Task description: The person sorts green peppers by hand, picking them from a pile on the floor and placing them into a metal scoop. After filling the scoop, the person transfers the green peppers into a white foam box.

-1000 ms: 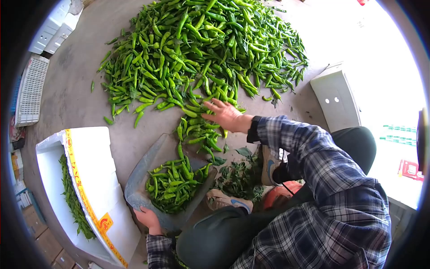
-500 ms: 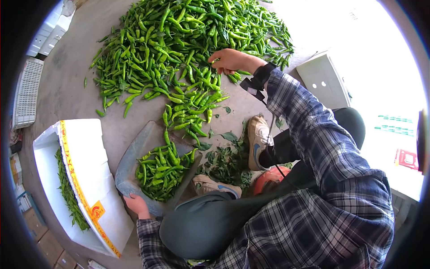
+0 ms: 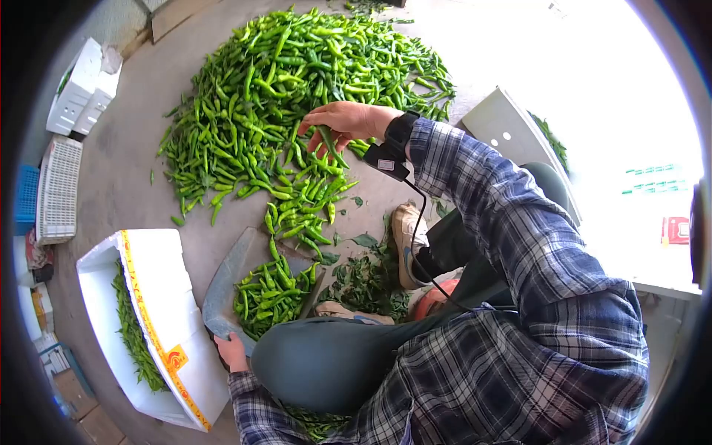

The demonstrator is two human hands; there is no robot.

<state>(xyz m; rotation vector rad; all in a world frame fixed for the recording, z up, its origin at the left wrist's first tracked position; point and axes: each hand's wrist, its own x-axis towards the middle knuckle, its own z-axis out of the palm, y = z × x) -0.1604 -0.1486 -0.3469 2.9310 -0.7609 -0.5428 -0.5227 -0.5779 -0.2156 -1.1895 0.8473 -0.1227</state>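
My left hand (image 3: 232,351) is closed on the rim of a grey scoop (image 3: 224,291), which rests on the floor beside my knee. Inside the scoop lies a heap of green chili peppers (image 3: 268,298). Over the near side of a large pile of chili peppers (image 3: 311,63), my right hand (image 3: 343,122) has its fingers curled round a darker green chili pepper (image 3: 331,147). A trail of loose peppers (image 3: 305,204) runs from the pile down to the scoop.
A white foam box (image 3: 170,297) with green peppers inside stands at the left. Another foam box (image 3: 512,126) is at the right. Leaves (image 3: 363,285) lie by my shoes. White crates (image 3: 59,189) line the left side. A cable (image 3: 424,215) hangs from my right wrist.
The view has shifted a little. My right hand has moved left and nearer to me, and a pepper now shows plainly in its fingers. My left hand stays on the scoop.
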